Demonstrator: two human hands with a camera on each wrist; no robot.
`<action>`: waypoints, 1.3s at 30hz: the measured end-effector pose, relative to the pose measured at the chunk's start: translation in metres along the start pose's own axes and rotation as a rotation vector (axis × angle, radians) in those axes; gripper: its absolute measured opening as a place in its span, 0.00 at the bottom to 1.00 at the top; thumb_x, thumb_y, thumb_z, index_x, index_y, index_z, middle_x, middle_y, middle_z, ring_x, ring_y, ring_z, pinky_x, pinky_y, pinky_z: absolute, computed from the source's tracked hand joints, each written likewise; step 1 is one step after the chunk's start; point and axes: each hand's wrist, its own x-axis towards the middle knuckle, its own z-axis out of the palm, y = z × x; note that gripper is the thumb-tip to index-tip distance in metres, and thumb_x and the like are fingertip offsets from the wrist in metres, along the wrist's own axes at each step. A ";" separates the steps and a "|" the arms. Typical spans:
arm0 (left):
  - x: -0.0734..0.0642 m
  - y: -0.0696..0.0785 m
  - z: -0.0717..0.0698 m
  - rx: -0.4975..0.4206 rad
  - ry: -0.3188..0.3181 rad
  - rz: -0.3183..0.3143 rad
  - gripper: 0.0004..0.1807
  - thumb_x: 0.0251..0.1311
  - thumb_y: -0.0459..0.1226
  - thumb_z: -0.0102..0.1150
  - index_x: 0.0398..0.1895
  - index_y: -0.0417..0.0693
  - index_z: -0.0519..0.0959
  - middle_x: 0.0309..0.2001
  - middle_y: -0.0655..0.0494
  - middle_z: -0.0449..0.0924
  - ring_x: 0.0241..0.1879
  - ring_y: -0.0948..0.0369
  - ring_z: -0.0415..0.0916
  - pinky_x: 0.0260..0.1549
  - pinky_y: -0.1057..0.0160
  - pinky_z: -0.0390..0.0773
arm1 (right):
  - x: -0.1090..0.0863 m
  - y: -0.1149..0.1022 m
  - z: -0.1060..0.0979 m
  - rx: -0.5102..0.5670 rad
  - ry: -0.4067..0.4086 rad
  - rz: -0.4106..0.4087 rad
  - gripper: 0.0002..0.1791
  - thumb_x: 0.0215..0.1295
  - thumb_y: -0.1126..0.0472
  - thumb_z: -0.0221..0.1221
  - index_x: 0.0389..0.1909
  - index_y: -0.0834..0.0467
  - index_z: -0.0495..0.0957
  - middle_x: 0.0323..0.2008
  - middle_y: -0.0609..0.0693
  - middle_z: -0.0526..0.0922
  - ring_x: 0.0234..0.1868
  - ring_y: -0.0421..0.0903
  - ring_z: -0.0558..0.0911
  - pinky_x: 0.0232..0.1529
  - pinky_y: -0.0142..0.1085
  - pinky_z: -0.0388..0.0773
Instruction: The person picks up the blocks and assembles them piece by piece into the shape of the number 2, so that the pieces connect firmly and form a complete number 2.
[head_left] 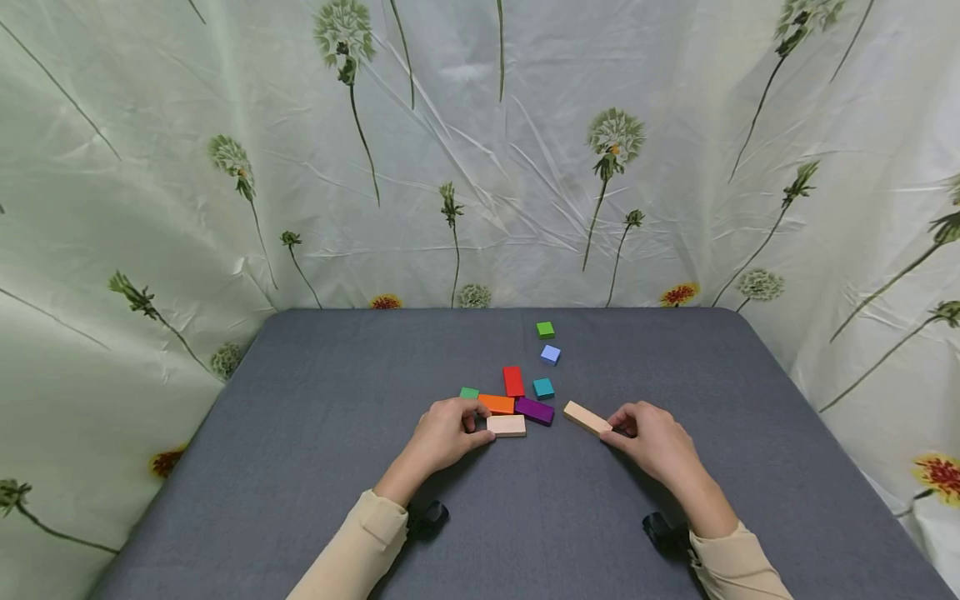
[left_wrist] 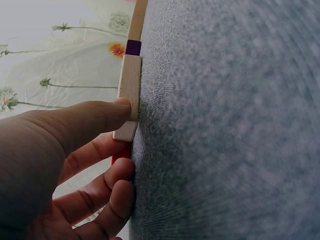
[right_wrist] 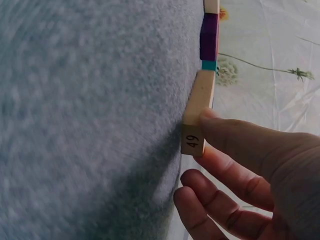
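My left hand point(head_left: 444, 435) pinches the left end of a pale wooden block point(head_left: 507, 427) between thumb and forefinger; the block lies flat on the table. Directly behind it are an orange block point(head_left: 497, 405) and a purple block point(head_left: 535, 412). To the right, a longer natural-wood block point(head_left: 587, 418) lies slanted, its near end pinched by my right hand point(head_left: 662, 442). That end carries the number 49 in the right wrist view, where the wooden block point(right_wrist: 200, 97) touches the cloth. In the left wrist view, the thumb point(left_wrist: 107, 114) presses the pale block's point(left_wrist: 131, 80) near side.
Behind the orange and purple blocks stand a red block point(head_left: 513, 381), a teal block point(head_left: 543, 388) and a partly hidden green block point(head_left: 469, 392). Farther back are a blue block point(head_left: 551, 355) and a bright green block point(head_left: 545, 330). A flowered curtain point(head_left: 495, 250) hangs beyond the grey table point(head_left: 337, 358).
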 end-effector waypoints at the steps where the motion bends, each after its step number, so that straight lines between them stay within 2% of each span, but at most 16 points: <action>1: 0.000 0.000 0.000 0.000 -0.001 0.000 0.11 0.61 0.44 0.79 0.44 0.56 0.88 0.26 0.63 0.74 0.26 0.65 0.67 0.28 0.65 0.64 | 0.000 0.000 0.000 0.000 -0.001 0.000 0.12 0.66 0.52 0.75 0.41 0.55 0.88 0.38 0.51 0.84 0.38 0.47 0.79 0.39 0.46 0.74; 15: 0.000 0.001 -0.001 -0.003 0.001 0.010 0.11 0.61 0.44 0.80 0.43 0.55 0.88 0.26 0.63 0.74 0.26 0.65 0.68 0.28 0.65 0.64 | -0.002 0.005 -0.005 0.034 -0.040 -0.062 0.08 0.67 0.55 0.74 0.42 0.53 0.90 0.35 0.45 0.86 0.36 0.41 0.79 0.40 0.42 0.72; 31: -0.001 0.001 -0.004 -0.002 -0.035 0.009 0.12 0.61 0.44 0.80 0.43 0.55 0.88 0.27 0.62 0.75 0.27 0.64 0.69 0.28 0.64 0.65 | -0.001 0.005 0.000 0.097 -0.068 -0.145 0.08 0.65 0.58 0.75 0.42 0.54 0.90 0.35 0.44 0.87 0.36 0.38 0.81 0.41 0.40 0.77; 39: -0.001 0.001 -0.004 -0.003 -0.047 0.018 0.11 0.60 0.44 0.80 0.43 0.55 0.88 0.28 0.62 0.76 0.27 0.65 0.70 0.28 0.64 0.67 | -0.001 0.002 0.004 0.105 -0.071 -0.168 0.07 0.65 0.58 0.75 0.42 0.54 0.90 0.34 0.44 0.86 0.35 0.38 0.80 0.39 0.38 0.76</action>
